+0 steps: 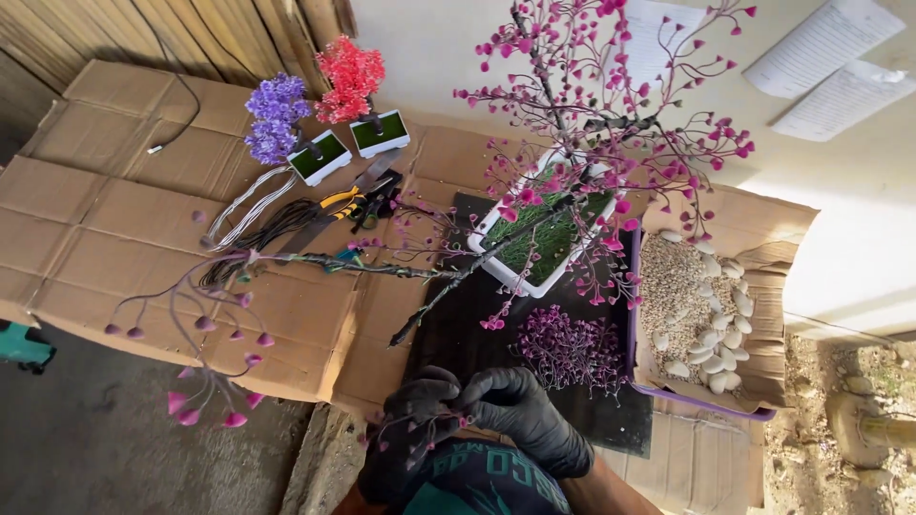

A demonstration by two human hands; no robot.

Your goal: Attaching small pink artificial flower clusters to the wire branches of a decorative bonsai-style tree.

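Both hands, the left hand (412,420) and right hand (525,415) in black gloves, are pinching a small beaded sprig (420,424) at the bottom middle. The big pink tree (611,143) above is looking nearly full; loose sprigs (571,348) are waiting beside it.
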